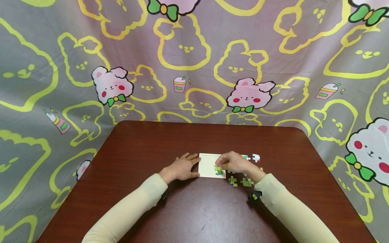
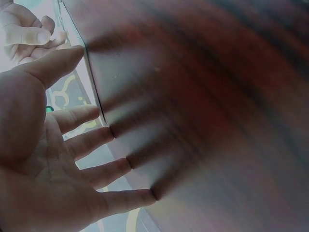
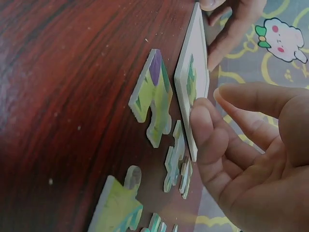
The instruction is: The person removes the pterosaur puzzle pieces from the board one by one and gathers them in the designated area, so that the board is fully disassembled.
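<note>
A pale, shallow puzzle board lies on the table between the hands. My left hand is spread flat beside it, thumb and a fingertip at its left edge; the left wrist view shows the fingers straight and apart. A green jigsaw piece lies on the board near its front right corner. My right hand is over the board's right side, fingertips at that piece. In the right wrist view, a gap shows between the thumb and the bent fingers, which are by the piece's near end.
Loose jigsaw pieces lie right of the board, among them a green and purple piece, a green piece and a blue and white piece. My right forearm covers part of them. Behind the brown table hangs a patterned cloth.
</note>
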Motion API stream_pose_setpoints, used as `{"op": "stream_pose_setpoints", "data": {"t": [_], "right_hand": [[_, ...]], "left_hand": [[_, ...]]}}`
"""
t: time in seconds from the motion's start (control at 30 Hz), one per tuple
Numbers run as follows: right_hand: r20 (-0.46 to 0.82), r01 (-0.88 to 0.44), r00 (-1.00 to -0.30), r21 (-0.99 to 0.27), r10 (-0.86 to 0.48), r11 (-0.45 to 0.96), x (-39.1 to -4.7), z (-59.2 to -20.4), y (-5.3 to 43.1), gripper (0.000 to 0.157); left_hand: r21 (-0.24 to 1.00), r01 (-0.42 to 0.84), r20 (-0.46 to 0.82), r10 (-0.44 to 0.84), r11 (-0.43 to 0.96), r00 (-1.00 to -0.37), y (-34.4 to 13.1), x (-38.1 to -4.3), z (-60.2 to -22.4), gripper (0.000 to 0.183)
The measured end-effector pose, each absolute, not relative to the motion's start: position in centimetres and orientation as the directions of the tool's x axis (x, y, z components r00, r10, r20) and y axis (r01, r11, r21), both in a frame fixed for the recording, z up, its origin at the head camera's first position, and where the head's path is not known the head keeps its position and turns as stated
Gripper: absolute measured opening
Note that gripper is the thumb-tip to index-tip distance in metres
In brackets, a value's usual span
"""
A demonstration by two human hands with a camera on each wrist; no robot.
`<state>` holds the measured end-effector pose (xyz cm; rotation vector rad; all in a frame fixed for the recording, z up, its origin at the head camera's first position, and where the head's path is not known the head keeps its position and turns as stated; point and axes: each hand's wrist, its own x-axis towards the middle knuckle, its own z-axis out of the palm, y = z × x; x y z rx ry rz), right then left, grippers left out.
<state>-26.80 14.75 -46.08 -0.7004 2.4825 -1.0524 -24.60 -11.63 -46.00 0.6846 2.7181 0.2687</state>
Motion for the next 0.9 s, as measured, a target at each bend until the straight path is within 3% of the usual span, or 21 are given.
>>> {"op": "stream_pose_setpoints", "data": {"t": [0.47, 0.73, 0.9], "right_hand": [[-0.154, -0.278, -0.838, -0.705, -0.523, 0.653, -26.64, -45.95, 14.58, 0.016], [-0.199, -0.178, -0.863, -0.741, -0.465, 0.647, -26.46, -46.10, 14.69, 0.019], [-0.180, -0.212, -0.858, -0.728, -0.480, 0.652, -26.43, -46.27, 14.60, 0.018]], "left_hand": [[0.247, 0.425, -0.270, 0.483, 0.871, -0.833, -11.58, -24.74, -45.91, 0.071], [0.259, 0.417, -0.279, 0.481, 0.871, -0.831, -11.58, -24.69, -45.77, 0.071], [0.257, 0.420, -0.279, 0.483, 0.870, -0.830, -11.56, -24.62, -45.91, 0.071]]}}
